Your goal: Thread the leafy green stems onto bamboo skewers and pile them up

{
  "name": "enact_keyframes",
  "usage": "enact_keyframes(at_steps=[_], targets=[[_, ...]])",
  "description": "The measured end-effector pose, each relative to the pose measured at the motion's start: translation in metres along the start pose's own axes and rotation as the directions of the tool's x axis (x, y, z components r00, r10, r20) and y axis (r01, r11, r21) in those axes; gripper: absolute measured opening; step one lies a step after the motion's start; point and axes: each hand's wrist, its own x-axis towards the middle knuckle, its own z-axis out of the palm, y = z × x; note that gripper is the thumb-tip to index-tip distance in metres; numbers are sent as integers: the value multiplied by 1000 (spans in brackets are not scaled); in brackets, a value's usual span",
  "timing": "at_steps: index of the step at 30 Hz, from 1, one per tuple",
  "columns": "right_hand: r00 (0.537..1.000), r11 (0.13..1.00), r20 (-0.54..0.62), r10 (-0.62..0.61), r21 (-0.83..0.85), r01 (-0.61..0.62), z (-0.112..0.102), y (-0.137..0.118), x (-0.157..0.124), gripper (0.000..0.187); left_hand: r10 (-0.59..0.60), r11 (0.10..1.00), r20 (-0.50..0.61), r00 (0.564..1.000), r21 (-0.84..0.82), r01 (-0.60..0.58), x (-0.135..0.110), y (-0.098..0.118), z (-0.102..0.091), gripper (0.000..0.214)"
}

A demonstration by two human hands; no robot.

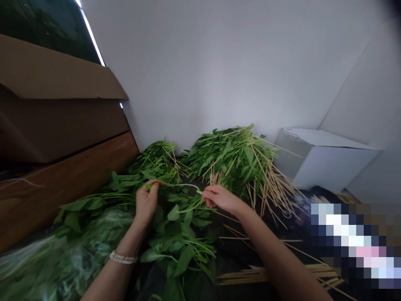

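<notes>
A thin pale-green leafy stem arcs between my two hands. My left hand, a beaded bracelet at its wrist, pinches one end, with a bit of green showing at the fingertips. At the other end, the fingers of my right hand are pinched on the stem, where it bends back toward the leaves. Loose leafy greens lie right below both hands. Behind them rests a large heap of greens with thin wooden sticks poking out toward the right.
A plastic bag of greens lies at the left. Beyond it are a wooden board and a cardboard box. More sticks lie at the front right. A white box stands against the wall.
</notes>
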Motion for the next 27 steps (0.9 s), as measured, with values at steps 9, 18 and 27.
enact_keyframes(at_steps=[9,18,27], targets=[[998,999,-45,-40,31,42,-5,7,5,18,68,995,-119,991,-71,-77,7,1,-6,23],[937,871,-191,-294,-457,180,12,8,4,13,453,862,121,883,194,-469,-22,17,9,24],[940,905,-140,-311,-345,248,21,6,4,30,538,762,347,768,188,-619,-32,17,21,23]])
